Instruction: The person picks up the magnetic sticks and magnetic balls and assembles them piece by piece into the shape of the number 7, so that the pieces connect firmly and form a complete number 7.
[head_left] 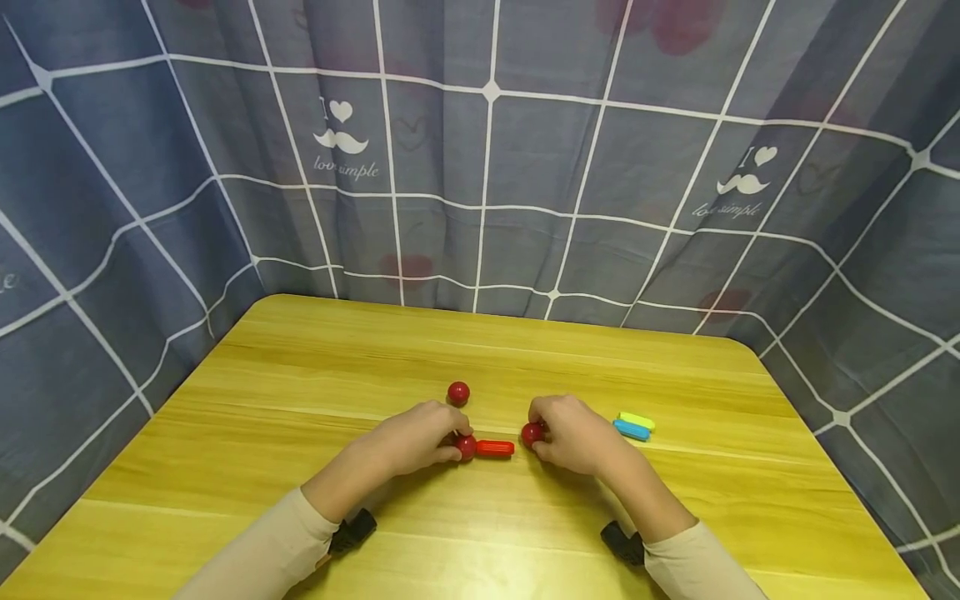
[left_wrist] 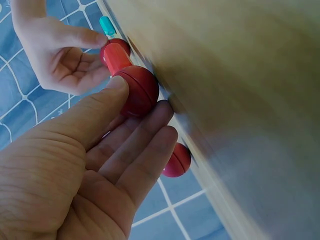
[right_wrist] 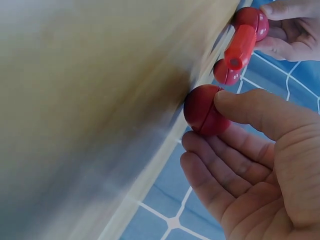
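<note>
Left grip [head_left: 420,437] is pinching left red ball [head_left: 467,449] — ball is touching near end of red stick [head_left: 496,449]. Right grip [head_left: 576,434] is pinching right red ball [head_left: 531,434], just off stick's other end — third red ball [head_left: 458,393] is resting on tabletop [head_left: 465,533].

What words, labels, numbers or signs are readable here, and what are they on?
"I" with a heart, then "love simple" under a moustache: curtain, left print; folds distort "love".
"I" with a heart, then "love simple": curtain, right print, also creased.
"e": curtain, far left edge; rest cut off.
Left wrist view: curtain lettering too small and blurred.
Red balls, red stick: no readable text.
</note>
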